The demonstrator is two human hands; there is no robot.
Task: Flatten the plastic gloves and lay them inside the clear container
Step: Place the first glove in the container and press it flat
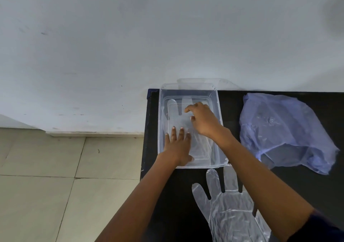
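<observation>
Smoothing a plastic glove into the clear container.

My left hand [177,144] lies palm-down, fingers spread and pressed flat on the near end of the glove in the container [173,111], while my right hand [202,119] hovers over its far end with fingers loosely curled, thumb and forefinger apart; I think they are about to nip a glove finger, though clear film on the clear container [216,100] is hard to read. A second glove [230,210] waits flat on the black table [230,107] just below the container, part of it under my right forearm; a bluish plastic bag [283,130] sits to the right. If I lift my left palm too quickly, the film may cling and bunch again, and my forearm could drag the waiting glove.
</observation>
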